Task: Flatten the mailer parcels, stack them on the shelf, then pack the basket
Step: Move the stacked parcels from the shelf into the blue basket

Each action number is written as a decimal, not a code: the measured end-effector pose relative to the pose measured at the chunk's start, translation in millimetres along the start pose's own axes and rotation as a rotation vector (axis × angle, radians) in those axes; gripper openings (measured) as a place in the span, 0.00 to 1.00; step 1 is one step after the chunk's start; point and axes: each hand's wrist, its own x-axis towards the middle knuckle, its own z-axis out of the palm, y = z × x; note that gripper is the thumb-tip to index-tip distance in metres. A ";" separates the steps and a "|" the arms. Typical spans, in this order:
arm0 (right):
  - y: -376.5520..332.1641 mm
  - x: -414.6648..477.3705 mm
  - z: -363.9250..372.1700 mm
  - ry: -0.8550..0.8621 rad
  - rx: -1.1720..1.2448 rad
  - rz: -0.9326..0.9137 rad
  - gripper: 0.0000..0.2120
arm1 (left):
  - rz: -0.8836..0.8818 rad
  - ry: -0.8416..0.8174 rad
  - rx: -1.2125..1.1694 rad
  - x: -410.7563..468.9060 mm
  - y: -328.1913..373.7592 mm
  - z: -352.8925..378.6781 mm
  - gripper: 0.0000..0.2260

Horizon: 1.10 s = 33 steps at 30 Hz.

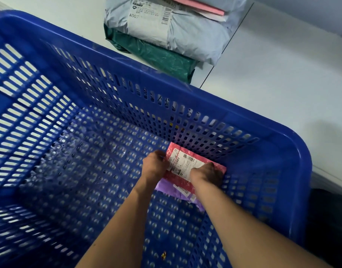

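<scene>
Both my arms reach down into a large blue slotted basket point(243, 117). A pink bubble mailer point(185, 161) with a white label lies at the basket's bottom near the right wall, on top of a purple mailer point(177, 192). My left hand point(154, 166) grips the pink mailer's left edge. My right hand point(207, 174) grips its right side, fingers curled over the label. Beyond the basket, a stack of mailers rests on the white shelf point(272, 64): a grey one point(185, 29) over a green one point(156, 53), with a pink one point(201, 4) on top.
The basket's far rim stands against the white shelf. A dark seam point(224, 45) runs across the shelf beside the stack. A small yellowish scrap point(163, 255) lies on the basket floor near my left forearm. Dark floor shows at the lower right.
</scene>
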 end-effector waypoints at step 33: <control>-93.1 -145.6 -228.8 -0.262 0.626 -0.625 0.15 | 0.304 0.310 -0.309 -158.2 220.3 -194.8 0.14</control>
